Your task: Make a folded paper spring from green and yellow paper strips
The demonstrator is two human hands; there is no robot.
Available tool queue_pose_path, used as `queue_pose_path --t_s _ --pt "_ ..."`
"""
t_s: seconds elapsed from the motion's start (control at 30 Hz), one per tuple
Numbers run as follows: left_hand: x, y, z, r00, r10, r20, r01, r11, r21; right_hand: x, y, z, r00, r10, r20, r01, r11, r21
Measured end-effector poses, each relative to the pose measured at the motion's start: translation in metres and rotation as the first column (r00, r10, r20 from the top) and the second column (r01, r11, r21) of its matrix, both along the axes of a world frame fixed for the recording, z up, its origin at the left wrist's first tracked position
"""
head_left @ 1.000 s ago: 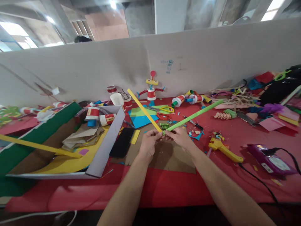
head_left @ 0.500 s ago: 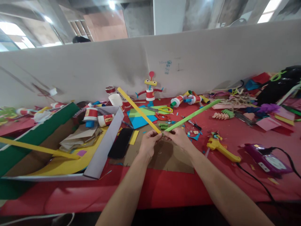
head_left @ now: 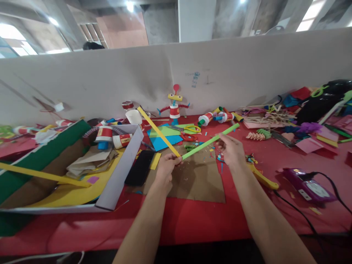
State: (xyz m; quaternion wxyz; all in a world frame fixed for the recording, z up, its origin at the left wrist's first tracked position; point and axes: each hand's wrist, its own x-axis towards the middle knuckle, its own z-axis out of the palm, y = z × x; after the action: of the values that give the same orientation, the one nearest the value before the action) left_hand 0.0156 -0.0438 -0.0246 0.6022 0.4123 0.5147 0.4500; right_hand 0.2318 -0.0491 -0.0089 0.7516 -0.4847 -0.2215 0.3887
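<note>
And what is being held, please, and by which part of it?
The left hand pinches the yellow strip and green strip where their ends meet; the right hand touches the green strip nearer its far end.

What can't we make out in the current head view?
- Joint of held yellow strip and green strip: covered by left hand.
- Right hand grip on green strip: contact too small to judge.
- Glue gun nozzle: behind right wrist.
- Box strip, far end: cut off by left edge.
- Wall writing: too small, blurred.
</note>
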Motion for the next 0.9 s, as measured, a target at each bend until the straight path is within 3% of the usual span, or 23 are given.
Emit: queue_pose_path --t_s 0.1,0.17,0.27,0.33,0.43,0.57,0.73,0.9 --pt "-0.001 0.001 0.003 0.999 -0.015 0.041 0.016 0.999 -0.037 0.009 0.001 0.003 0.987 -0.128 -0.093 0.139 0.983 0.119" --pt "-0.001 0.002 0.002 0.995 -0.002 0.102 0.009 0.998 -0.069 0.004 -0.001 0.004 0.993 -0.085 -0.086 0.099 0.980 0.173" --pt "0.001 0.005 -0.001 0.976 0.025 0.217 -0.003 0.995 -0.104 -0.020 -0.008 0.000 0.980 0.187 0.061 -0.191 0.979 0.065" --pt "0.003 0.006 -0.003 0.959 0.023 0.283 0.015 0.991 -0.130 -0.042 -0.013 -0.006 0.912 0.387 0.134 -0.379 0.922 -0.084" --pt "0.007 0.004 -0.005 0.939 0.015 0.344 0.045 0.985 -0.167 -0.067 -0.018 -0.016 0.839 0.517 0.168 -0.495 0.855 -0.158" --pt "0.013 -0.001 -0.007 0.921 -0.007 0.390 0.068 0.987 -0.143 -0.076 -0.020 -0.025 0.804 0.534 0.261 -0.517 0.845 -0.137" --pt "0.015 -0.004 -0.005 0.915 0.007 0.404 0.054 0.988 -0.141 -0.068 -0.018 -0.028 0.752 0.469 0.464 -0.450 0.879 -0.158" --pt "0.015 -0.006 0.001 0.940 -0.025 0.341 0.063 0.993 -0.101 -0.065 -0.016 -0.027 0.757 0.483 0.441 -0.460 0.872 -0.167"
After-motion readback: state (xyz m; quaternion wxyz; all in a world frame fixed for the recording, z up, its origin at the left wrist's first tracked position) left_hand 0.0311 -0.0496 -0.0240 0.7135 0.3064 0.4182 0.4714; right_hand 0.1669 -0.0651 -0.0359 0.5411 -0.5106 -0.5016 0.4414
